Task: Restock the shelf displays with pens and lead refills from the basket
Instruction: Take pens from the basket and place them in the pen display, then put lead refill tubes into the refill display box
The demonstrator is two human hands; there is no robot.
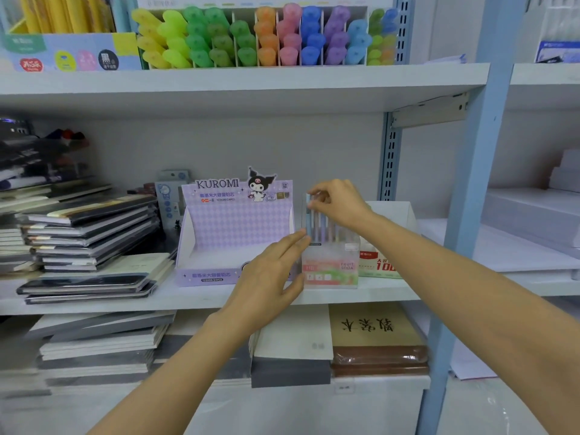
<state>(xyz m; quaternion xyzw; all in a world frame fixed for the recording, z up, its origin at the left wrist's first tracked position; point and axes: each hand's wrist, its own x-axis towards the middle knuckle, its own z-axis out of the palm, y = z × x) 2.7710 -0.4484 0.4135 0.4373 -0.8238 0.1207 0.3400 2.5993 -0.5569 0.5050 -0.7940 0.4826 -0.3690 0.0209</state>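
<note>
A translucent pen display box [329, 265] marked "FRUIT SODA" stands on the middle shelf, with pastel pens [317, 227] upright in it. My right hand [339, 200] pinches the tops of these pens. My left hand [273, 271] lies with straight fingers against the box's left side, fingertips touching the leftmost pen. Left of it stands an empty purple Kuromi lead refill display [232, 233]. The basket is out of view.
Stacks of notebooks [91, 240] fill the shelf's left. A white and green box [386, 252] sits right of the pen box. Coloured highlighters [257, 36] line the upper shelf. More books [376, 337] lie below. A blue upright [467, 189] stands on the right.
</note>
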